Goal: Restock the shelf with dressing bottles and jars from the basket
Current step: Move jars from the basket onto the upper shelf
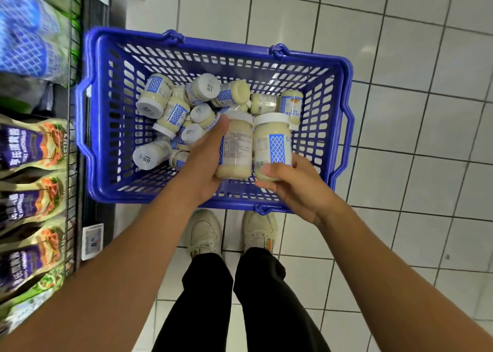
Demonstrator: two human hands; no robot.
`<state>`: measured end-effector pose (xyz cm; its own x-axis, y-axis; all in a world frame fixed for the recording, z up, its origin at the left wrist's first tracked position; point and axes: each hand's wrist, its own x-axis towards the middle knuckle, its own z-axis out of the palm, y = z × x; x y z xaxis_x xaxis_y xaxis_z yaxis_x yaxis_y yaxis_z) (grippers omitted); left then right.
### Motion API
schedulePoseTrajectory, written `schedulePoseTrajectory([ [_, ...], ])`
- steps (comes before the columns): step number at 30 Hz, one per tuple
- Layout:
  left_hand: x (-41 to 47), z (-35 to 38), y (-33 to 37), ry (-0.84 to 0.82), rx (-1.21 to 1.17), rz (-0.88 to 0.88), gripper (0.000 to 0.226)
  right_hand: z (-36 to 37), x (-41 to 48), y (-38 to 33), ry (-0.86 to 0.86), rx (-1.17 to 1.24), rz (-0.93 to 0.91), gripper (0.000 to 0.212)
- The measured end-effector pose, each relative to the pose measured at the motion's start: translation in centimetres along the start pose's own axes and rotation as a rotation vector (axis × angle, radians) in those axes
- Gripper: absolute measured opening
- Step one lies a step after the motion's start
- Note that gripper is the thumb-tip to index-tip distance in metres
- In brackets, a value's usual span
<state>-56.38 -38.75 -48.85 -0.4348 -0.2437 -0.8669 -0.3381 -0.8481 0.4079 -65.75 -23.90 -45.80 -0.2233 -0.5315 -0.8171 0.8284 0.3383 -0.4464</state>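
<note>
We see bare room along the right and near walls of the basket [344,90]. Jars [174,111] crowd its middle. The shelf [71,143] stands just left of it.

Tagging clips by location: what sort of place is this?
Probably a supermarket aisle: a shopping basket of jars on tiled floor, beside a shelf of mayonnaise pouches with a price tag.
</note>
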Motion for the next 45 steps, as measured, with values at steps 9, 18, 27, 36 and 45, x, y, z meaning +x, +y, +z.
schedulePoseTrajectory([
  [9, -3.2, 0.6, 1.9, -0.030, 0.024, 0.051, 0.045, 3.1, -3.2, -0.5, 0.238, -0.312, -0.259, 0.051],
  [18, -6.7, -0.7, 3.7, -0.285, 0.100, 0.143, 0.066, 3.1, -4.8, -1.3, 0.189, -0.038, -0.272, 0.043],
  [27, -8.5, 0.6, 2.6, -0.279, 0.125, 0.186, 0.056, 4.9, -6.4, -2.0, 0.160, -0.150, -0.317, 0.051],
  [36, -13.8, 0.3, 5.1, -0.383, 0.136, 0.220, 0.071, 6.8, -10.2, -5.1, 0.138, -0.099, -0.322, 0.049],
  [45, -23.6, 5.2, 10.8, -0.410, 0.144, 0.427, 0.077, 11.9, -18.7, -10.0, 0.099, -0.039, -0.490, 0.053],
])
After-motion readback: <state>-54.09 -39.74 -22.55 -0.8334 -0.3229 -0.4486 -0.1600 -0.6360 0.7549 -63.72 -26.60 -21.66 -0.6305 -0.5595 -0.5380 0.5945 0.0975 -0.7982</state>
